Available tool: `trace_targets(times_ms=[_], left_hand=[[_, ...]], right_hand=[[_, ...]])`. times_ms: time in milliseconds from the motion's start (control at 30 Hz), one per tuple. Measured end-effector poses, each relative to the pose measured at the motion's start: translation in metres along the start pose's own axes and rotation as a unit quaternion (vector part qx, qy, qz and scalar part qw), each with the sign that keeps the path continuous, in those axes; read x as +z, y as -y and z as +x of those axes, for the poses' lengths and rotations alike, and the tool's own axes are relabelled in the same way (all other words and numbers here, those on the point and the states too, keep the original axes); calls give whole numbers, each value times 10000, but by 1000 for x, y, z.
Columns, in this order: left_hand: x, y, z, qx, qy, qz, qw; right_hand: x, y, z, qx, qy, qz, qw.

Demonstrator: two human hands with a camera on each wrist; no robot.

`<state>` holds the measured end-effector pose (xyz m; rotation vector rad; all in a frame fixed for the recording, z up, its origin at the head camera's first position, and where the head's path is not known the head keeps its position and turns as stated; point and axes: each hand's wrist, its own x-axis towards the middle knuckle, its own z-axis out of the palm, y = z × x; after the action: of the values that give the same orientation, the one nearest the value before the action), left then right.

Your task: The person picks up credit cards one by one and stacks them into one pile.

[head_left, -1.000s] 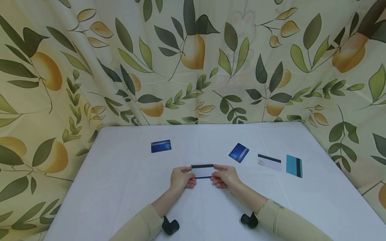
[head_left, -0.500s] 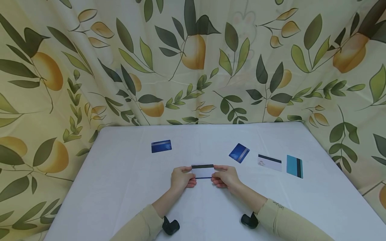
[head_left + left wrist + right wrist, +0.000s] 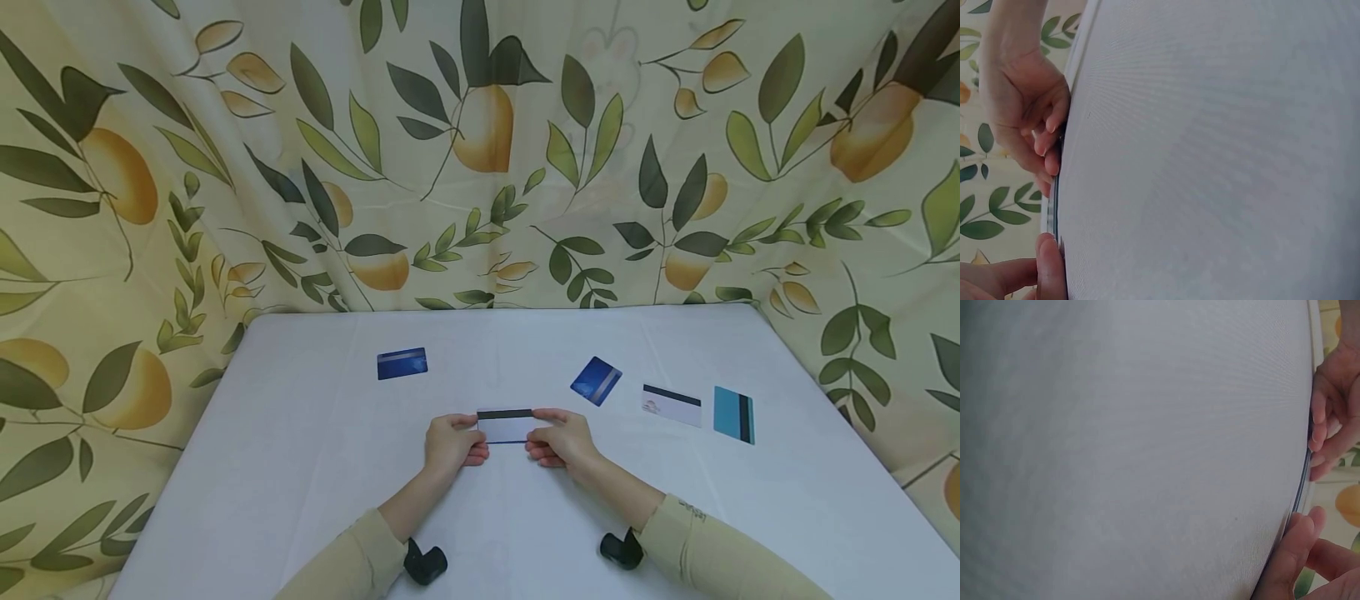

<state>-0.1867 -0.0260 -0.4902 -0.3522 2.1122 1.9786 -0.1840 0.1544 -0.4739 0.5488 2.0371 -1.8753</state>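
Near the middle of the table, a white card (image 3: 504,427) with a black stripe lies level between both hands. A thin dark-blue edge shows along its near side, apparently another card beneath. My left hand (image 3: 447,442) pinches the left end, thumb along the near corner and index finger at the far corner. On the right end, my right hand (image 3: 567,439) pinches in the same way. Seen edge-on in the left wrist view, the cards (image 3: 1052,209) form a thin dark line between the fingertips. The right wrist view also shows them as a thin edge (image 3: 1301,484).
A blue card (image 3: 402,363) lies at the back left of the white-covered table (image 3: 300,467). To the right are another blue card (image 3: 596,381), a white card with a black stripe (image 3: 672,406) and a teal card (image 3: 733,415). A patterned curtain (image 3: 420,208) hangs behind.
The blue strip under the white card's near edge has narrowed to a thin line, so the white card now covers more of it. Both hands stay nearly in place.
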Motion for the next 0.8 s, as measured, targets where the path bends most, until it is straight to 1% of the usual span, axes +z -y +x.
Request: trace_targets(times_ms=[267,467,600,700,800], left_hand=[[-1,0,1,-11,-19,54,10000],[-5,0,2,-127,-11,-93,9999],[-14,-5,4,-329,27,-347,9989],[-26,-12,7,-472,-6,-593,9971],[-39,-21,12,-543,-63,-736,9958]], right_hand=[[-1,0,1,71,19,57,10000],[-3,2,1,67,36,122,9999],[-5,9,1,142,-37,137,9998],[-5,18,2,197,-70,102,9997],[-5,30,5,231,-36,34,9997]])
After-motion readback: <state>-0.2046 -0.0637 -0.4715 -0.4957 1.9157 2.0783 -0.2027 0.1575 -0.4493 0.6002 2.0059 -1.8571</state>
